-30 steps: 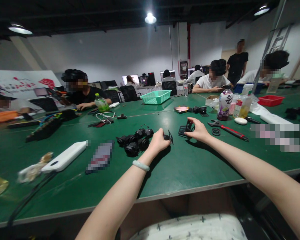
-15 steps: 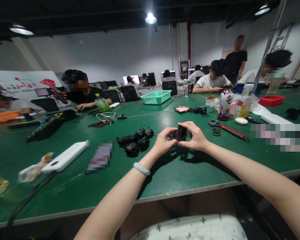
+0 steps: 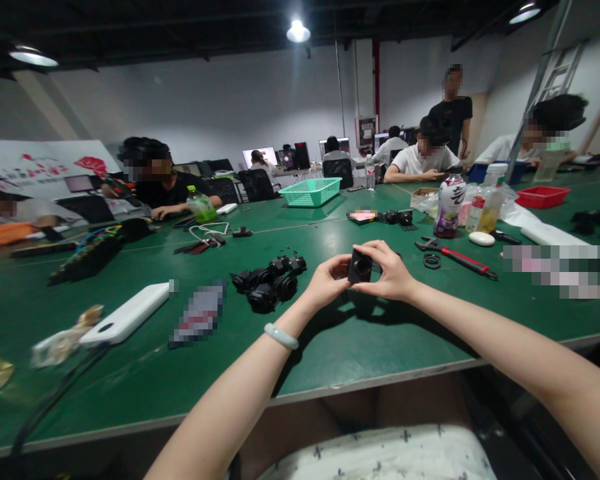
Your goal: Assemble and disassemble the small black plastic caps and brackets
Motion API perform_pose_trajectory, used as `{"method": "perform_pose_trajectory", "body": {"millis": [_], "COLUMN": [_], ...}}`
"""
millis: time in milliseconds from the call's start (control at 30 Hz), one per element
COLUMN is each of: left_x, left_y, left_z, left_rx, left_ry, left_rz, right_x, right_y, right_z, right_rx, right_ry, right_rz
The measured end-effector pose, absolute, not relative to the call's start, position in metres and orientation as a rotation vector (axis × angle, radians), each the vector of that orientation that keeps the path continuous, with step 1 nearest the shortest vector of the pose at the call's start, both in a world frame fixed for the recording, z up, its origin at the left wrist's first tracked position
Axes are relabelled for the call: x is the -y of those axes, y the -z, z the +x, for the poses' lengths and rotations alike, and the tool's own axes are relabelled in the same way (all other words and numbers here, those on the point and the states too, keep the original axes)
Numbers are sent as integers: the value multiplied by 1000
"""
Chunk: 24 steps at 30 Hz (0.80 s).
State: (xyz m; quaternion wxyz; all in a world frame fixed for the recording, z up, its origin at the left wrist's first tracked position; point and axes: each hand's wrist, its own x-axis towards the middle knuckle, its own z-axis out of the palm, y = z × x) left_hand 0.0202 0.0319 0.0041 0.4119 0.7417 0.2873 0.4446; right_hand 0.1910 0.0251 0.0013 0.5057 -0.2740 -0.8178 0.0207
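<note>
Between my two hands, just above the green table [image 3: 325, 363], is a small black square part [image 3: 361, 266] with a dark round opening in its face. My left hand [image 3: 329, 281] grips its left side, thumb and fingers curled. From the other side my right hand [image 3: 389, 272] pinches it, fingers along the top and thumb below. What lies behind the part is hidden. Left of my hands sits a cluster of black round fittings [image 3: 265, 285]. To the right lie a black ring nut [image 3: 432, 261] and an adjustable wrench with red-and-black handles [image 3: 463, 261].
A green basket [image 3: 311, 193] stands farther back. On the right are a purple-labelled bottle [image 3: 449, 208], a white oval object [image 3: 481, 239] and a red tray [image 3: 543, 196]. A white power bank [image 3: 127, 317] with a cable lies left. Several people sit around; one person [image 3: 453, 120] stands behind.
The black part has turned slightly, so its round opening faces me more. Both hands keep their hold. The standing person in the background has shifted left.
</note>
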Motion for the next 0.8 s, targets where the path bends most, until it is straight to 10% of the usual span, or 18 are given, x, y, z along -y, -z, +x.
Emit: {"method": "perform_pose_trajectory", "body": {"millis": [800], "left_x": [-27], "left_y": [-6], "left_z": [15], "left_rx": [-619], "left_ry": [-955], "left_rz": [1758], "right_x": [-35], "right_y": [5], "right_z": [191], "right_rx": [2047], "right_ry": [-565], "right_rz": [-686]}}
